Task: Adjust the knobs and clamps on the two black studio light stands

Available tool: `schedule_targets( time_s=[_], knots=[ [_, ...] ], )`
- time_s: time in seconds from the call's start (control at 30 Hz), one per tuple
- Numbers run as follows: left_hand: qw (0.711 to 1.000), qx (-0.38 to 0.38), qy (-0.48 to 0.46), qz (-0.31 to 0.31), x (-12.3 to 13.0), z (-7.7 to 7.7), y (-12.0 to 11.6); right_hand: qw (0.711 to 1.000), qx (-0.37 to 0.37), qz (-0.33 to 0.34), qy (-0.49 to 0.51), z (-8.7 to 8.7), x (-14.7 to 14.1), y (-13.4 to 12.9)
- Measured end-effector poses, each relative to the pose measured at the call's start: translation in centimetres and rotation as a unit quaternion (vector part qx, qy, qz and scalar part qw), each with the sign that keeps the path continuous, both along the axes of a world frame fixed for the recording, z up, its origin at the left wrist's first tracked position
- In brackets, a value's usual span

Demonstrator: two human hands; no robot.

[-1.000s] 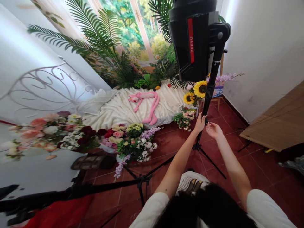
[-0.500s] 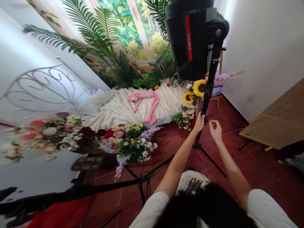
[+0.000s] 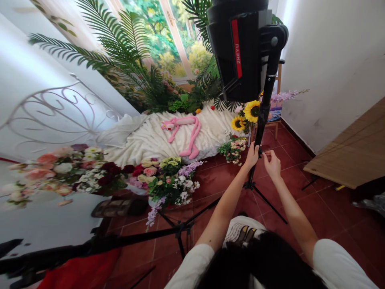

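A black studio light (image 3: 248,60) with a red stripe sits on top of a black light stand (image 3: 262,122) in front of me. My left hand (image 3: 251,157) is wrapped round the stand's pole about halfway up. Just right of it, my right hand (image 3: 273,165) has its thumb and fingertips pinched at a small black knob (image 3: 260,153) on the pole. The fingertips partly hide that knob. Below my hands the stand's legs (image 3: 269,202) spread over the red tiles.
Behind the stand are sunflowers (image 3: 252,111) and a bed with a cream blanket (image 3: 144,138) and a pink plush toy (image 3: 192,136). Flower bunches (image 3: 168,180) stand at left. A second black stand (image 3: 180,228) crosses the lower left; a wooden board (image 3: 351,154) leans at right.
My right hand has moved slightly left, and its fingertips have closed in on the knob. The left hand keeps its hold on the pole.
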State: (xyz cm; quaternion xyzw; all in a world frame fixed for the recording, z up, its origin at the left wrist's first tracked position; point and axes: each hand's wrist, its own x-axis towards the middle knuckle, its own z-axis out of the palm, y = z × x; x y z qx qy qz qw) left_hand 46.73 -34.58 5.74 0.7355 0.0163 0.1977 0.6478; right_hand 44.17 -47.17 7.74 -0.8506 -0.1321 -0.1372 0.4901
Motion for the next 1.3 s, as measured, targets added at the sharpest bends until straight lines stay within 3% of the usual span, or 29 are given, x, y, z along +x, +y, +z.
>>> schedule_targets(
  time_s=[0.33, 0.57, 0.73, 0.9, 1.03, 1.13, 1.23, 1.3],
  knots=[
    [1.0, -0.017, 0.023, 0.01, -0.5, 1.0, -0.3, 0.995, 0.059, -0.036, 0.077, -0.9, 2.3, 0.3],
    [1.0, -0.014, 0.011, 0.022, -0.3, 0.4, -0.4, 0.981, 0.145, 0.001, 0.131, -1.7, 3.5, 0.0],
    [1.0, -0.005, -0.005, 0.024, -0.3, 0.1, -0.5, 0.951, 0.221, 0.033, 0.215, -1.6, 3.3, 0.1],
    [1.0, 0.0, 0.013, 0.012, -0.7, 0.5, -0.3, 0.972, 0.19, 0.0, 0.139, -1.9, 3.1, 0.3],
    [0.999, 0.027, 0.015, 0.015, -1.7, 1.5, -0.3, 0.971, 0.202, -0.011, 0.129, -2.0, 2.7, 0.5],
    [0.999, 0.046, 0.02, 0.017, -2.7, 2.4, -0.5, 0.956, 0.246, -0.026, 0.157, -1.7, 2.0, 1.1],
    [0.999, 0.033, 0.032, 0.022, -4.1, 3.2, -0.6, 0.925, 0.313, -0.059, 0.207, -1.5, 0.7, 2.4],
    [0.999, 0.012, 0.045, 0.007, -5.3, 3.7, -0.3, 0.902, 0.341, -0.044, 0.262, -1.4, -0.6, 3.7]
  ],
)
